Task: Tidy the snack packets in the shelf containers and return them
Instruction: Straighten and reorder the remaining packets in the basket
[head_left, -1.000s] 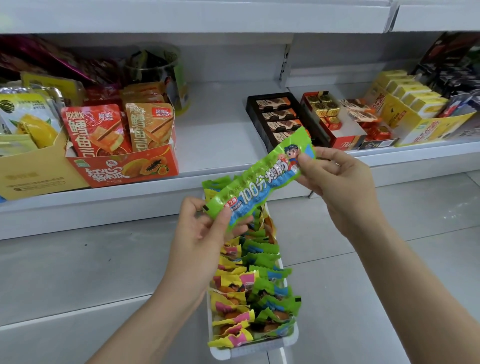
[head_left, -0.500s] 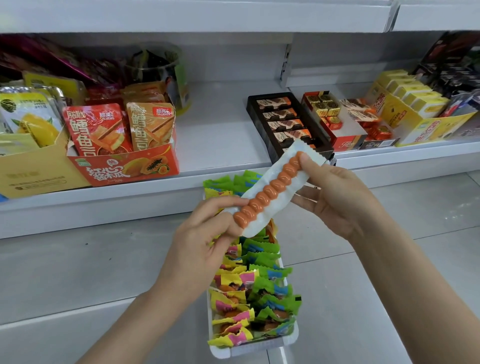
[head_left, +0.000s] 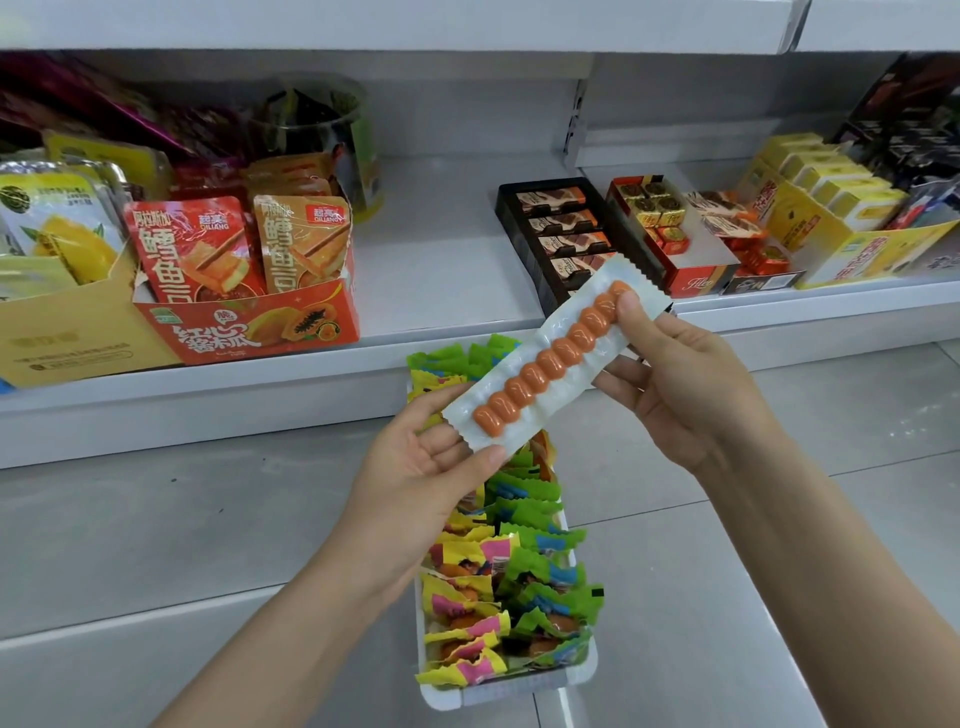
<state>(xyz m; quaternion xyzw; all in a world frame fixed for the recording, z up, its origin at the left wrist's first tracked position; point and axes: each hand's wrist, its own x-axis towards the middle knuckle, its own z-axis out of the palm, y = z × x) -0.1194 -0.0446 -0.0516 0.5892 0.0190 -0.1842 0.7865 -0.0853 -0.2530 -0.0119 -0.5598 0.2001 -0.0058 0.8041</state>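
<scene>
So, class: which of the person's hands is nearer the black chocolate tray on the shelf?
Right. The right hand sits just below the black chocolate tray; the left hand is lower and further left.

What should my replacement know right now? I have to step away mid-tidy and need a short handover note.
Left hand: pinches the lower end of the sausage packet between thumb and fingers.
Right hand: holds the packet's upper end, thumb on top.
The packet is held above the white tray, clear side up, showing the orange sausage.
The tray sits on the floor below the shelf, filled with green, yellow and pink packets in loose rows.
Done: tray pulled off the shelf, most packets in it.
Left: put this packet into the tray, straighten the rows, return the tray to the shelf.
</scene>
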